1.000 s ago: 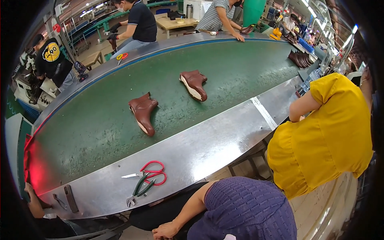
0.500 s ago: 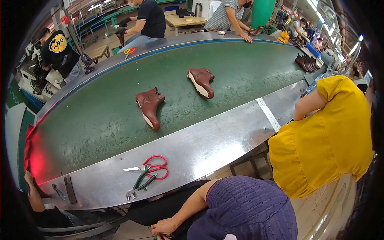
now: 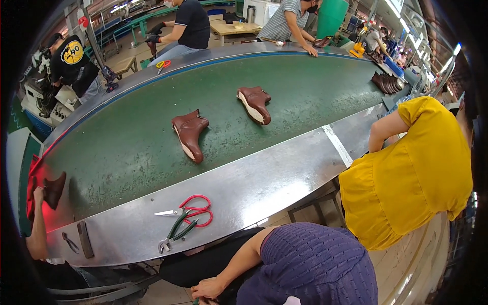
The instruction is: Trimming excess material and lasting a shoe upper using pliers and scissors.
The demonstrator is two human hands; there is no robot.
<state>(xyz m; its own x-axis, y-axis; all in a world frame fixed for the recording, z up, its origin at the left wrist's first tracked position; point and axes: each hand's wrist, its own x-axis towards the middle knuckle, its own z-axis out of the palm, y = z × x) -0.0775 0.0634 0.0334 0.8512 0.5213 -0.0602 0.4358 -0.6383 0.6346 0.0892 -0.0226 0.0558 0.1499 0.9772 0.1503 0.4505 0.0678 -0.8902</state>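
Neither of my hands shows in the head view. Two brown leather boots, a nearer one (image 3: 189,131) and a farther one (image 3: 257,103), lie on the green conveyor belt (image 3: 127,137). On the metal edge in front, red-handled scissors (image 3: 195,209) and green-handled pliers (image 3: 175,231) lie against each other. Farther left are a dark bar-shaped tool (image 3: 86,240) and small pliers (image 3: 70,243). At the far left a co-worker's hand (image 3: 38,195) holds another brown boot (image 3: 54,190) under red light.
A co-worker in purple (image 3: 310,264) bends close by, the object in their hand mostly hidden. A co-worker in yellow (image 3: 406,173) stands at the right. More people work beyond the belt. Several brown shoe pieces (image 3: 387,83) stand at its far right. Yellow-handled scissors (image 3: 162,64) rest on the far rim.
At the far left, the co-worker's hand has moved up over the belt, and a brown boot now shows in it. The view has shifted slightly. The two middle boots keep their places.
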